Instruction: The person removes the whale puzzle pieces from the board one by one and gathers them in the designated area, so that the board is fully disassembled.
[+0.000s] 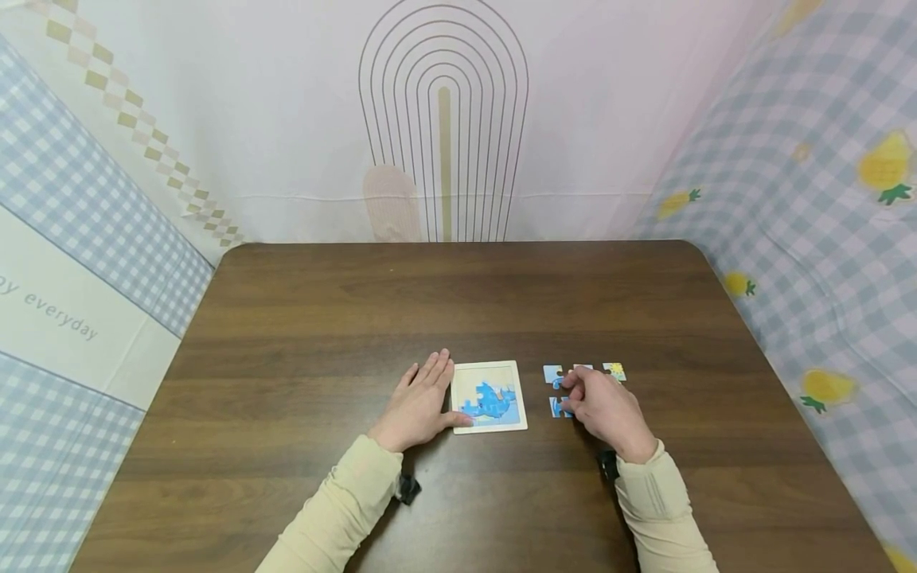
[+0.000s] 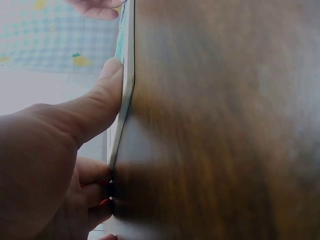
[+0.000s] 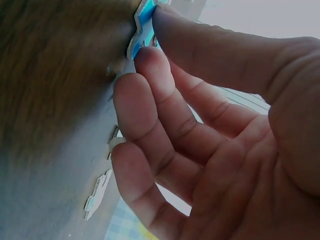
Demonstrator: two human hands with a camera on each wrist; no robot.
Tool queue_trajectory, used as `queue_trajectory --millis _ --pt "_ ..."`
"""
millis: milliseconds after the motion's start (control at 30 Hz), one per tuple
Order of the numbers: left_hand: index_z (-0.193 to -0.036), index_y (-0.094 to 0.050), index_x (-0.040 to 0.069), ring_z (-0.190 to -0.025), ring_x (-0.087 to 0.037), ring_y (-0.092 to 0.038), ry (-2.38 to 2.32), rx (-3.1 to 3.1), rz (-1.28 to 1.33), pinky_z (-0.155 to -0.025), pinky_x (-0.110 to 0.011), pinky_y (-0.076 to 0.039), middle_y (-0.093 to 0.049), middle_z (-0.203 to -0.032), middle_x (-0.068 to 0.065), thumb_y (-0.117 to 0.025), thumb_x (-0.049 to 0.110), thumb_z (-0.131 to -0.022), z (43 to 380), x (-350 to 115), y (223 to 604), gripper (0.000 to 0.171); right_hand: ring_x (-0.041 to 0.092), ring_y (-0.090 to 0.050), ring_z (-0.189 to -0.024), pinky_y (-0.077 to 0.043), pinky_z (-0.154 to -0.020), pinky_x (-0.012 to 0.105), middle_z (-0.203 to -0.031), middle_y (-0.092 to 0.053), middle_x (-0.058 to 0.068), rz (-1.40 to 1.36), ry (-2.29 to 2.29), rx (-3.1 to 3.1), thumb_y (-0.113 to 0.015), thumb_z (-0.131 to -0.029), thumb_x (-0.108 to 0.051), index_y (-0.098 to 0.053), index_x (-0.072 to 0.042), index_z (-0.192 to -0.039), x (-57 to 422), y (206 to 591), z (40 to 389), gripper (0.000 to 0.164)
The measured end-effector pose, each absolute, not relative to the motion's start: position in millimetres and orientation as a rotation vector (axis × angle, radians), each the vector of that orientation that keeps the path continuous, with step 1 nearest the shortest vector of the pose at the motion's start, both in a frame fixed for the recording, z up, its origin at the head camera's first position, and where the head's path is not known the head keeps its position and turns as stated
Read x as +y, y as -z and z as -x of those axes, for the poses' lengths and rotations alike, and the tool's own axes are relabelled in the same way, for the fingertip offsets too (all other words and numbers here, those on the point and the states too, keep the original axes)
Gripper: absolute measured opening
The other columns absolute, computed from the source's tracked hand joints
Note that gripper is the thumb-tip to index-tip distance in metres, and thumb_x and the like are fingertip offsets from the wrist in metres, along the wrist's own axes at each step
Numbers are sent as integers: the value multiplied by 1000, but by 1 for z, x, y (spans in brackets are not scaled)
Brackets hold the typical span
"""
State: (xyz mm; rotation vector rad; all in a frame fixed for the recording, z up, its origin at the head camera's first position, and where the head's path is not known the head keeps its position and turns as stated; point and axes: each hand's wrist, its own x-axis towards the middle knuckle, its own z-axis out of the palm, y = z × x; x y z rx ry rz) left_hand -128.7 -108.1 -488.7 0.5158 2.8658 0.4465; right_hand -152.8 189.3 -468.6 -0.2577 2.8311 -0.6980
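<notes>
A square puzzle tray (image 1: 490, 430) with a pale frame lies flat on the table, its lower part filled with blue pieces that form part of a picture. My left hand (image 1: 419, 406) rests at the tray's left side, fingers straight along the edge and thumb (image 2: 102, 95) over the near left corner. To the right of the tray, my right hand (image 1: 609, 410) pinches a blue puzzle piece (image 3: 145, 20) between thumb and fingertips. Around that hand lie loose pieces: a light blue piece (image 1: 552, 372), a yellow-patterned piece (image 1: 614, 370) and one partly covered by the hand.
The brown wooden table (image 1: 322, 318) spreads out on all sides of the tray. Behind it hangs a white cloth (image 1: 286, 159) with an arch pattern, and checked cloth (image 1: 788, 199) hangs at the right.
</notes>
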Motion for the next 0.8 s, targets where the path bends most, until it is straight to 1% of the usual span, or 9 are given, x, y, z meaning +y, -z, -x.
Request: queue_trajectory --millis 200,467,600,800 --pt "-152 -28 1 -148 -25 -15 -450 2869 -515 -117 -48 -14 -17 -160 -12 -62 63 -84 128 -108 489 98 13 -51 -65 -40 -57 32 -75 -56 -3 244 711 2833 -78 -82 -11 -64 -10 -96 189 469 153 20" --pt "-152 -28 1 -148 -25 -14 -458 2863 -514 -117 -48 -14 -16 -160 -12 -62 62 -84 129 -109 490 97 14 -51 -62 -41 -53 30 -73 -57 -1 263 810 2893 -76 -86 -18 -65 -4 -99 183 468 151 22" --pt "-152 -28 1 -148 -25 -14 -454 2864 -513 -117 -48 -15 -16 -160 -12 -62 62 -85 129 -109 490 97 12 -50 -61 -42 -53 30 -71 -57 -4 326 799 2926 -77 -85 -19 -66 -5 -98 169 468 148 22" --pt "-152 -29 0 -147 -26 -15 -455 2867 -519 -116 -48 -16 -17 -160 -13 -62 62 -85 129 -109 490 97 11 -49 -60 -42 -57 29 -68 -54 -7 431 770 2940 -78 -84 -18 -68 -8 -93 141 468 144 17"
